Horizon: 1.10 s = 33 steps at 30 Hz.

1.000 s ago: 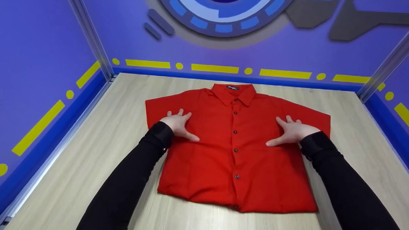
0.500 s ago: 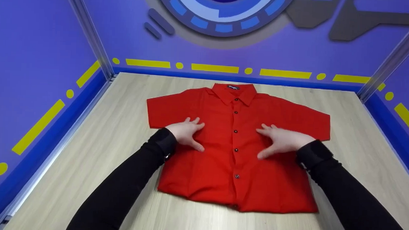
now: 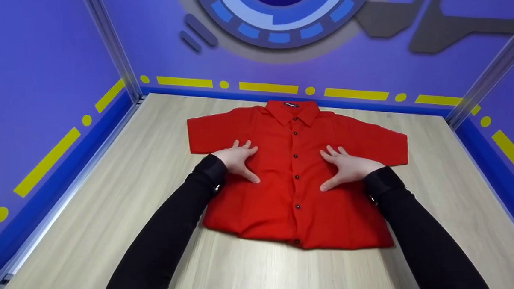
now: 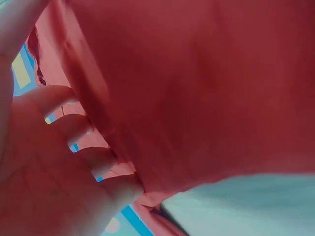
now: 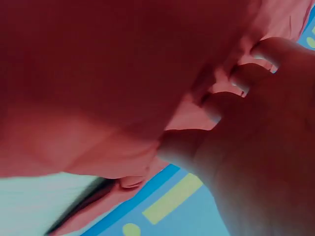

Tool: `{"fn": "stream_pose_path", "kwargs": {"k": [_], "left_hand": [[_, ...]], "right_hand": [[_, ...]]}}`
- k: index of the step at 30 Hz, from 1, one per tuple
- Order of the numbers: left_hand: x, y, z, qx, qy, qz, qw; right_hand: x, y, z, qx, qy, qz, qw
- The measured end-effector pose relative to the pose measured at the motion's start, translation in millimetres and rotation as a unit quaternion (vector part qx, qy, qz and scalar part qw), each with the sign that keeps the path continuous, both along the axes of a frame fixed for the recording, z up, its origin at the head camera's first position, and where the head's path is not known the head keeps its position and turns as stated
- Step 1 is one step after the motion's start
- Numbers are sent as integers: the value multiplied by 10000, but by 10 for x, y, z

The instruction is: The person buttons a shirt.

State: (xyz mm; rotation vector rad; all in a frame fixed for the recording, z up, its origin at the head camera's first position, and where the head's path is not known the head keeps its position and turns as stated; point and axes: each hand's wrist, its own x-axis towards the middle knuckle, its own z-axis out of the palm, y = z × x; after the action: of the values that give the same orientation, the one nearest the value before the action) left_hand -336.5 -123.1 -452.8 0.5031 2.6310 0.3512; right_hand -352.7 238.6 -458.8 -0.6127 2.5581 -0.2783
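Note:
A red short-sleeved button-up shirt (image 3: 276, 196) lies front side up on the wooden table, collar toward the back wall and sleeves out to both sides. Its lower edge is a thick, rounded fold, with small dark buttons down the middle. My left hand (image 3: 238, 159) rests on the left chest, fingers spread and thumb pointing inward. On the opposite side of the buttons, my right hand (image 3: 351, 168) presses the right chest the same way. Both wrist views show fingertips of the left hand (image 4: 54, 162) and right hand (image 5: 266, 132) against the red cloth.
The pale wood table (image 3: 155, 128) runs back to a blue-purple wall (image 3: 158, 42) with yellow dashes. Side panels with metal corner posts enclose it left and right. Black sleeves (image 3: 164, 227) cover both arms.
Both hands first move inward and a little nearer on the shirt. Then the shirt slides toward the back wall under them, its collar now at the table's rear edge.

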Motion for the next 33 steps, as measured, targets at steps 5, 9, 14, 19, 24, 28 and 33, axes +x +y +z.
{"fn": "stream_pose_path", "kwargs": {"k": [5,9,14,19,24,28,33], "left_hand": [[140,110,37,271,400,-407,9980],[395,246,68,307,355,-912,9947],[599,335,48,-319,-73,-857,9958],[766,474,108,-250,599,-1188,9908],[1108,770,185,255,1924,-1469,9699],[1321,967,126,78,2203,-1458,9644],[1422,1031,2,-571,2006,-1374,9683]], "right_hand": [[137,-94,72,-90,535,199,9983],[455,-291,88,-273,826,586,9945],[713,-451,-8,-125,512,719,9960],[707,-506,13,-222,710,973,9925],[637,-589,69,-292,980,1417,9846],[603,-650,85,-143,1265,1517,9802],[596,-703,82,-63,1437,1333,9806]]}}
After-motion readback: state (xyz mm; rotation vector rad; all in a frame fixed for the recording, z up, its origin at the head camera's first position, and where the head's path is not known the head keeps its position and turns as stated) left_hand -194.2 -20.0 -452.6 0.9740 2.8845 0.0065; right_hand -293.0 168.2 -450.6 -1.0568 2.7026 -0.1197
